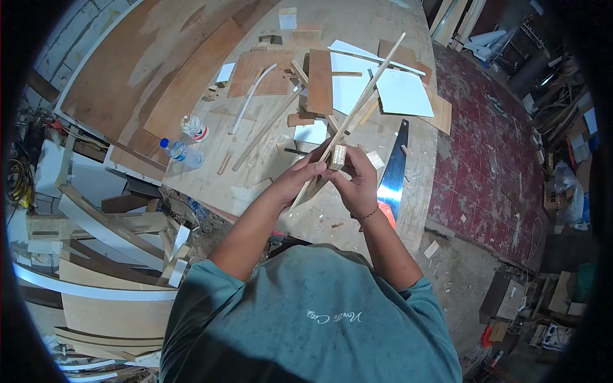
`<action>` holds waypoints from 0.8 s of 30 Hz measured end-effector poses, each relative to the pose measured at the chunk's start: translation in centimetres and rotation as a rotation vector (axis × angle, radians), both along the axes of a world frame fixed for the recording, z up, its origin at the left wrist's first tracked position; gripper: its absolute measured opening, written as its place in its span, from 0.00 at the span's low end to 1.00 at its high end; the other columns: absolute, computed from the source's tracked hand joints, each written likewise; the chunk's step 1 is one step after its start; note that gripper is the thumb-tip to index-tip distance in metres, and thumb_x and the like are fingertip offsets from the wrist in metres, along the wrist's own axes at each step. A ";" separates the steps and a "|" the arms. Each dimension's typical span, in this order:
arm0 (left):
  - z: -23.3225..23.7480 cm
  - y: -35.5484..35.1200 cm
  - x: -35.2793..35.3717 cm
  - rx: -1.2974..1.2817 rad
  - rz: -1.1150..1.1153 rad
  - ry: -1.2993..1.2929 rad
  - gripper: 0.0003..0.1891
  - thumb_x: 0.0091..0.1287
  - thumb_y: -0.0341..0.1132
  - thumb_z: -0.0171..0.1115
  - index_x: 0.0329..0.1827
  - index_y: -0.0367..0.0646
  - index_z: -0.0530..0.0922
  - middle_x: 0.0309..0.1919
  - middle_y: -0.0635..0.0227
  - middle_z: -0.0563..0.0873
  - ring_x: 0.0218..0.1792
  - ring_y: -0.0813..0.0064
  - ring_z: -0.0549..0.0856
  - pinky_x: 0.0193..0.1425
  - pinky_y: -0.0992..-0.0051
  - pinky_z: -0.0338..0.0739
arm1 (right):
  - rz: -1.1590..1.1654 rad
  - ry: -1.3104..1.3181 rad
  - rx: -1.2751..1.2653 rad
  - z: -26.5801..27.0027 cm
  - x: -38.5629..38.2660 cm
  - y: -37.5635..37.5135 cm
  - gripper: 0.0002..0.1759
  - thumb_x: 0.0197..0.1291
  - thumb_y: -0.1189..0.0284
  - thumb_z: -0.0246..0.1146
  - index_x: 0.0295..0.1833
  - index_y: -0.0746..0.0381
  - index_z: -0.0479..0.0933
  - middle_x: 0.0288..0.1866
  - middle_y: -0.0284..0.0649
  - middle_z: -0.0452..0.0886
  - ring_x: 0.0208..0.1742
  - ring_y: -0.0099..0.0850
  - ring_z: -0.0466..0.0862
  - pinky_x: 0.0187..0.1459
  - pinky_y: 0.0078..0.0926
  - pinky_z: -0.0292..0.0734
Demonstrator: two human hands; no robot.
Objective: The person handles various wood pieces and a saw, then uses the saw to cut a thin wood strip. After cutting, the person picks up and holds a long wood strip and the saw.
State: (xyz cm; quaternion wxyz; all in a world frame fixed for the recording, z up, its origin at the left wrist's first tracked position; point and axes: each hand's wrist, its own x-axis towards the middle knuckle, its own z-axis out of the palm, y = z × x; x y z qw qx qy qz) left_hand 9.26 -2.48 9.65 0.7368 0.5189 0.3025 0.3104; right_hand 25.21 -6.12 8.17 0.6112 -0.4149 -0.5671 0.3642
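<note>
Left hand (297,181) and right hand (359,183) hold a long wood stick (350,121) and small wood block (339,156) near the handsaw (394,177).

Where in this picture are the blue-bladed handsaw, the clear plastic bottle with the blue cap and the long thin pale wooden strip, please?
Blue-bladed handsaw (394,177), head view: middle of the blade.
Blue-capped clear plastic bottle (180,153), head view: body below the cap.
Long thin pale wooden strip (361,99), head view: upper stretch.
</note>
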 end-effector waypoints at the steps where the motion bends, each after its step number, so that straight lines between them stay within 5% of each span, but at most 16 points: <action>1: -0.2 0.0 0.0 -0.009 0.009 0.065 0.42 0.65 0.59 0.59 0.75 0.40 0.62 0.62 0.63 0.75 0.62 0.73 0.74 0.69 0.70 0.65 | 0.010 0.013 -0.015 0.1 0.0 0.0 0.26 0.50 0.80 0.70 0.58 0.68 0.75 0.50 0.44 0.79 0.52 0.34 0.84 0.56 0.30 0.81; 5: -1.9 0.0 -0.1 0.048 -0.012 0.055 0.41 0.65 0.62 0.57 0.73 0.42 0.64 0.60 0.63 0.76 0.61 0.73 0.74 0.68 0.71 0.66 | 0.018 0.000 -0.004 -0.3 0.3 0.1 0.28 0.51 0.81 0.70 0.60 0.68 0.73 0.52 0.45 0.79 0.53 0.34 0.84 0.57 0.31 0.80; 10: -2.0 0.1 -0.4 -0.186 0.030 0.139 0.41 0.65 0.68 0.53 0.71 0.45 0.66 0.58 0.62 0.79 0.57 0.71 0.79 0.62 0.68 0.74 | 0.069 0.018 -0.003 0.0 -0.4 -0.1 0.29 0.55 0.80 0.68 0.63 0.67 0.70 0.54 0.45 0.78 0.56 0.34 0.82 0.59 0.31 0.79; 13: -1.5 0.5 -0.2 -0.327 0.019 0.119 0.36 0.70 0.61 0.53 0.73 0.47 0.64 0.61 0.66 0.75 0.61 0.73 0.74 0.68 0.71 0.67 | 0.054 -0.004 -0.013 0.4 -0.6 -0.3 0.27 0.59 0.79 0.65 0.64 0.67 0.69 0.55 0.45 0.77 0.56 0.33 0.82 0.58 0.30 0.79; 17: 1.7 -0.1 -0.3 -0.347 0.061 0.307 0.39 0.67 0.65 0.52 0.73 0.45 0.64 0.60 0.64 0.76 0.61 0.71 0.75 0.67 0.70 0.68 | -0.014 -0.173 0.056 1.0 -0.8 -0.3 0.24 0.62 0.78 0.62 0.64 0.68 0.69 0.54 0.45 0.77 0.55 0.32 0.81 0.56 0.29 0.79; 19: -1.3 1.0 -0.4 -0.327 0.094 0.161 0.40 0.65 0.65 0.52 0.71 0.45 0.65 0.59 0.55 0.78 0.56 0.64 0.82 0.58 0.66 0.79 | -0.004 0.036 0.005 -0.5 -1.4 0.2 0.22 0.63 0.77 0.60 0.63 0.67 0.70 0.50 0.43 0.77 0.53 0.31 0.79 0.54 0.28 0.77; 23: -3.5 2.1 -0.8 -0.372 0.077 -0.051 0.42 0.65 0.66 0.52 0.73 0.44 0.62 0.59 0.57 0.76 0.58 0.65 0.79 0.61 0.66 0.76 | 0.003 -0.003 -0.029 -2.7 -1.0 1.3 0.20 0.68 0.75 0.56 0.64 0.67 0.67 0.54 0.41 0.75 0.57 0.30 0.77 0.59 0.30 0.71; 24: -3.2 2.1 -0.8 -0.392 0.087 -0.135 0.42 0.65 0.66 0.52 0.73 0.44 0.61 0.59 0.56 0.76 0.57 0.64 0.80 0.60 0.65 0.77 | -0.033 -0.075 -0.023 -3.4 -1.0 1.6 0.19 0.66 0.75 0.58 0.60 0.67 0.69 0.49 0.43 0.75 0.51 0.33 0.78 0.56 0.31 0.72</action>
